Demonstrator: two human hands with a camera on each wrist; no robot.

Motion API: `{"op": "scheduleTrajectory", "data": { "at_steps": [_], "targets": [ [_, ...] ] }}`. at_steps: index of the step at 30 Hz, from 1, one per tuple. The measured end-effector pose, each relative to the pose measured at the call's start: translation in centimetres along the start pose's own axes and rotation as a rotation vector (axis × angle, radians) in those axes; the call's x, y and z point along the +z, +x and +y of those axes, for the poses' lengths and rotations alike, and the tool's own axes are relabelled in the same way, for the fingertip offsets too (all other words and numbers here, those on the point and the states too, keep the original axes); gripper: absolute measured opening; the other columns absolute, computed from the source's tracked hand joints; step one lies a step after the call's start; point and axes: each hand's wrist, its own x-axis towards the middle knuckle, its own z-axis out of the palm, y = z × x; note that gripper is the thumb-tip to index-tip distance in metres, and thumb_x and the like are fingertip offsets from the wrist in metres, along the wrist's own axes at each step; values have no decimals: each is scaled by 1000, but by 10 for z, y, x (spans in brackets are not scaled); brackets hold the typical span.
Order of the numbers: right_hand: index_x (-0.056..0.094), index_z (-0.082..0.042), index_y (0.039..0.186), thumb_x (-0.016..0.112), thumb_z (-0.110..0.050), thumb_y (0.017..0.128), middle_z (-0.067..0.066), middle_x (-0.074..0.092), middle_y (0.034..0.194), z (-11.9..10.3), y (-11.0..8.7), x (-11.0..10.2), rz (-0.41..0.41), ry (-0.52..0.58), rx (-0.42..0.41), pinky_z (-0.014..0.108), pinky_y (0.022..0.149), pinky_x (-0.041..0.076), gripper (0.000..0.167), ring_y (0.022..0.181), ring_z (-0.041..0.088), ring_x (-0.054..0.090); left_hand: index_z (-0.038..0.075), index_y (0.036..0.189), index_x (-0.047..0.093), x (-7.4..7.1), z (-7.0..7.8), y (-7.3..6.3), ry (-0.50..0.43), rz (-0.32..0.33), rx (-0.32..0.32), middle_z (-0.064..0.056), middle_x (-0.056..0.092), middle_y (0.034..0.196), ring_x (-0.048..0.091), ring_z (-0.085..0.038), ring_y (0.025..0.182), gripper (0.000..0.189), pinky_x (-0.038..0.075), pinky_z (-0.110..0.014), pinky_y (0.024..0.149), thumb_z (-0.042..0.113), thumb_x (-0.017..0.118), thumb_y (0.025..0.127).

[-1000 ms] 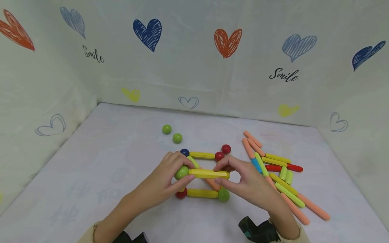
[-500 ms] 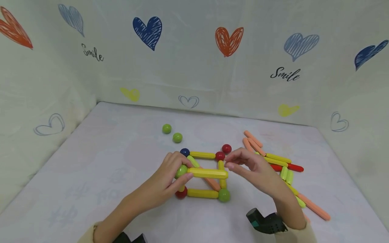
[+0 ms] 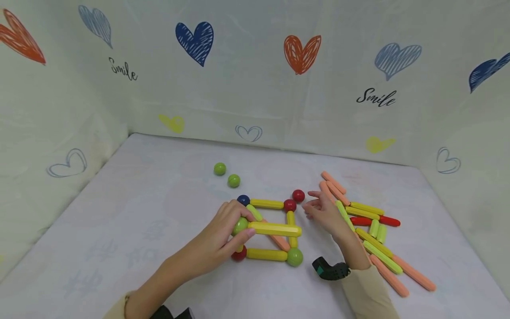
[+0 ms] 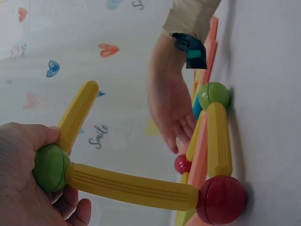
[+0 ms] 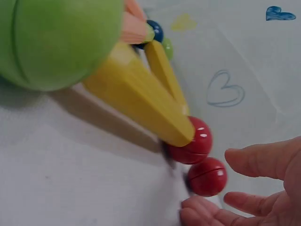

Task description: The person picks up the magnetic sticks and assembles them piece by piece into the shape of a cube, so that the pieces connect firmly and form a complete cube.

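My left hand [image 3: 226,228] grips a green ball [image 4: 51,168] raised off the table. One yellow stick [image 3: 276,229] juts out from this ball with its far end free. A second yellow stick [image 4: 134,186] links the ball down to a red ball [image 4: 221,200] at a corner of the frame on the table. Besides that corner, the frame has a blue ball [image 3: 243,200], another red ball [image 3: 290,205] and a green ball [image 3: 295,257]. Fingers spread, my right hand [image 3: 324,215] hovers by a loose red ball [image 5: 207,176] and holds nothing.
Two loose green balls [image 3: 220,169] lie beyond the frame. To the right is a pile of orange, yellow, lime and red sticks [image 3: 378,239]. An orange stick [image 3: 280,242] lies inside the frame. A cloth wall with hearts rises behind the table.
My right hand has let go of the yellow stick's free end and moved right and away from me, to the loose red ball. The left hand keeps its grip in place.
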Motion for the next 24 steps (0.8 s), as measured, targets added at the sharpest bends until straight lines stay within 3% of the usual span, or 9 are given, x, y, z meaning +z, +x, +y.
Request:
{"op": "scheduleTrajectory", "data": {
  "at_steps": [4,14,24],
  "targets": [
    [34,-2,139,54,-23,94,18,57,110,8,8,7,-8,-1,31,28,78,52,53,84,18,60,20,108,45,1,1,0,0,-8,-8,13,42,102,36,-7,102,17,41,-27,84,27,52,95],
    [43,-9,134,56,-36,92,12,58,93,9,19,9,21,-60,57,22,62,45,52,69,15,54,19,108,45,1,1,-1,-5,4,4,13,43,102,36,-6,104,16,41,-29,88,27,52,96],
    [46,-7,129,56,-34,93,10,56,88,7,23,8,2,-143,49,23,60,44,46,66,15,53,19,108,46,4,1,1,16,7,17,14,43,103,37,-6,103,16,41,-27,86,27,51,96]
  ]
}}
